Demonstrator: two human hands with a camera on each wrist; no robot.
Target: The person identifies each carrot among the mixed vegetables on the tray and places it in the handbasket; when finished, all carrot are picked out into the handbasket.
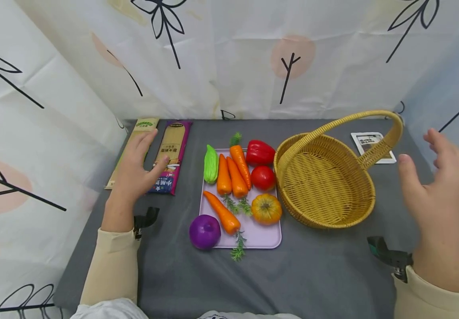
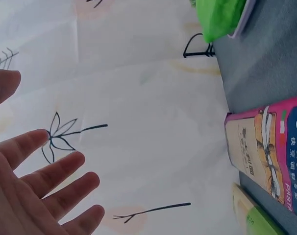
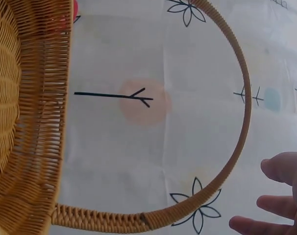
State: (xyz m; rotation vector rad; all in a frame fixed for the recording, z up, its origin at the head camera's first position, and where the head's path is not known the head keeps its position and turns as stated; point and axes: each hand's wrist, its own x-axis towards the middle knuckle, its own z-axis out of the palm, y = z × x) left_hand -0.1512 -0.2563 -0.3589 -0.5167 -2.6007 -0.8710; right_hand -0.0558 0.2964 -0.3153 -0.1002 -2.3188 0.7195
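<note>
My left hand (image 1: 134, 166) hovers with spread fingers over two pasta packs at the left, holding nothing. The purple-edged pasta pack (image 1: 170, 155) lies by its thumb; a green-and-cream pack (image 1: 143, 128) is partly hidden behind the hand. My right hand (image 1: 441, 181) is held up at the right, fingers apart and nothing in it. Nearest to it stands a yellow wicker basket (image 1: 325, 221) with a tall arched handle (image 3: 244, 98). A lilac tray (image 1: 261, 239) in the middle bears several carrots (image 1: 224, 175), a red tomato (image 1: 263, 178) and an orange pumpkin (image 1: 266, 209).
Also on the tray are a red bell pepper (image 1: 260, 153), a green vegetable (image 1: 211, 165) and a purple round vegetable (image 1: 205, 232) at its front left corner. A white packet (image 1: 367, 141) lies behind the basket handle. Patterned white cloth (image 1: 233, 53) walls the grey table (image 1: 181, 270).
</note>
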